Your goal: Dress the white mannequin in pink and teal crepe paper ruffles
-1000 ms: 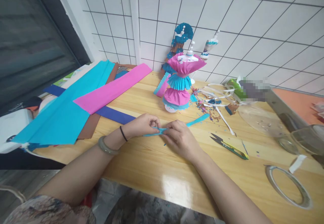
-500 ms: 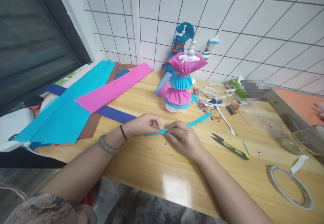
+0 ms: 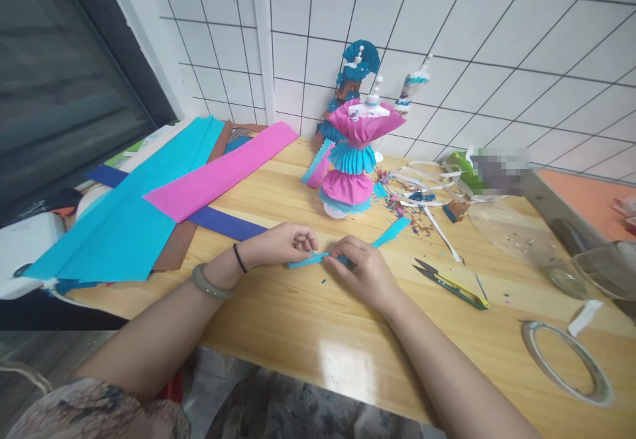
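Note:
A narrow strip of bright blue crepe paper (image 3: 393,231) runs beneath my hands over the wooden table. My left hand (image 3: 293,240) is closed, thumb and forefinger pinching the strip near its left end. From the other side my right hand (image 3: 360,268) grips the same strip, its fingers pressed together at a fold. The paper's right part sticks out past my knuckles, angled up and away. Just behind my hands stands a doll-like figure (image 3: 355,154) dressed in tiers of pink and blue ruffled paper.
Large sheets of blue paper (image 3: 124,214) and pink paper (image 3: 223,171) overlap on the left. Thread snips (image 3: 452,283) and a tape roll (image 3: 566,363) lie to the right. Paper scraps (image 3: 422,197) litter the back. Along the tiled wall, another paper figure (image 3: 350,81) stands behind.
Where my fingers meet, the strip has shifted and looks narrower between my hands. Both hands remain in nearly the same place; the view has moved slightly.

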A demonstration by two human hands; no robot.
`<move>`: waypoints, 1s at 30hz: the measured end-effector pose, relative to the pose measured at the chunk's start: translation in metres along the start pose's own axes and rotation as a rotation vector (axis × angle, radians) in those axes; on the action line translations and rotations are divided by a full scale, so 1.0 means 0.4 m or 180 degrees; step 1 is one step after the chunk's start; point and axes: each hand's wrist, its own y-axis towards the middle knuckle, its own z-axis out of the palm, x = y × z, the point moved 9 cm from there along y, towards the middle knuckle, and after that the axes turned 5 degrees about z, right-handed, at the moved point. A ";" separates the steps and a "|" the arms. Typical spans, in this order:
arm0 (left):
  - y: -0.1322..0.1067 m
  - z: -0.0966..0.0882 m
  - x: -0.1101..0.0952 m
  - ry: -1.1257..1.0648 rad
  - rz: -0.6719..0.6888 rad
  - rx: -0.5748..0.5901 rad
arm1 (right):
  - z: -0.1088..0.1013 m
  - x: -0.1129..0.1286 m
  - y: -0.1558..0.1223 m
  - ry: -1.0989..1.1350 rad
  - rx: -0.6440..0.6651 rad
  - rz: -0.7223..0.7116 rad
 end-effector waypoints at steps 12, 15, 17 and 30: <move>-0.012 0.010 -0.058 0.0543 0.0145 -0.0023 | 0.006 -0.008 0.001 -0.0150 0.0038 0.0119; -0.007 0.005 -0.054 0.0635 0.0175 -0.0132 | 0.006 -0.006 0.001 -0.0137 0.0028 0.0100; -0.004 0.001 -0.048 0.0604 0.0136 -0.0202 | 0.006 -0.004 0.001 -0.0113 0.0033 0.0086; -0.004 -0.008 -0.049 0.0605 0.0167 -0.0289 | 0.005 -0.022 -0.003 -0.0165 0.0058 0.0346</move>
